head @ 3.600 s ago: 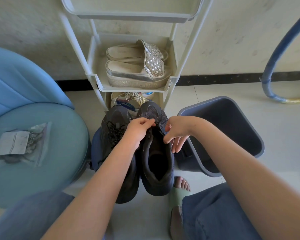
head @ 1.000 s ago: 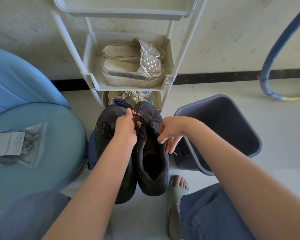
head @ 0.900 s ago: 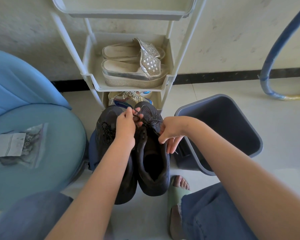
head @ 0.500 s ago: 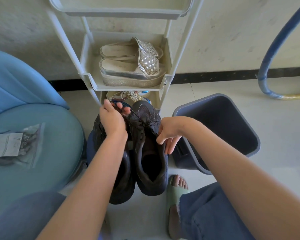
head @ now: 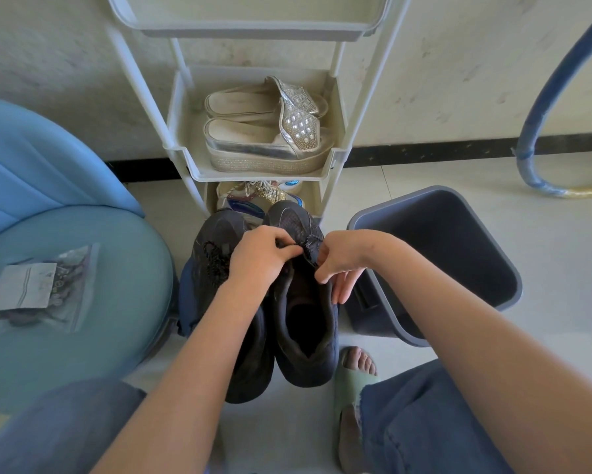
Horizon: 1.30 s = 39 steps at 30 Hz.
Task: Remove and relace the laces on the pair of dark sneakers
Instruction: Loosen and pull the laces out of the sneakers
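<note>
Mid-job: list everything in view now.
dark sneakers: 2, black, floor before the rack.
lace: 1, dark, on the sneaker nearer the bin.
rack: 1, cream, against the wall.
platform sandals: 2, silver, rack's middle shelf.
bin: 1, grey, right of the sneakers.
seat: 1, blue, left.
plastic bag: 1, clear, on the seat.
hose: 1, blue, far right.
slipper: 1, green, on a foot.
left grip: 1, bare, pinches the lace.
right grip: 1, bare, holds that sneaker's upper.

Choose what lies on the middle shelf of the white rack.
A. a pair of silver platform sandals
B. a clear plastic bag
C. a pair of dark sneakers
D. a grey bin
A: the silver platform sandals lie side by side on the middle shelf of the white rack, while the dark sneakers stand on the floor in front of it.
</note>
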Tool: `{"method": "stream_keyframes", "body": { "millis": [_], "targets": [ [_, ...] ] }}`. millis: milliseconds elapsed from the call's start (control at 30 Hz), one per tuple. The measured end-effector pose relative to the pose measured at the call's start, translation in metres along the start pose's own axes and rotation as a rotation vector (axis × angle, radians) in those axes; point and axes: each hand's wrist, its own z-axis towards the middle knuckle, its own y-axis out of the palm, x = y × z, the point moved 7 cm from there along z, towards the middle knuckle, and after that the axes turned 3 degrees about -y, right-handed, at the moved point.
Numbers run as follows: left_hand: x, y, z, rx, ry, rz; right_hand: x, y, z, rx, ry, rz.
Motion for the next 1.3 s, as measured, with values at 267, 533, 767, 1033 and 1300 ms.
{"method": "stream_keyframes", "body": {
  "millis": [267, 533, 767, 1033, 1300],
  "targets": [
    [-0.024, -0.035, -0.005, 0.533, -0.225, -0.876, 0.004, 0.002, -0.001, 0.004, 0.012, -0.029],
    [-0.015, -0.009, -0.011, 0.160, -0.259, -0.050, -0.008, -0.012, -0.001, 0.149, -0.122, -0.048],
    [0.025, -0.029, -0.028, 0.381, 0.062, 0.300, -0.036, -0.024, 0.012, 0.449, -0.448, -0.225],
    [0.001, 0.001, -0.024, -0.046, -0.127, 0.297, -0.040, -0.008, 0.024, 0.483, -0.418, -0.412],
    [0.006, -0.007, -0.029, -0.036, -0.141, 0.297, -0.043, -0.004, 0.024, 0.564, -0.401, -0.536]
  ]
}}
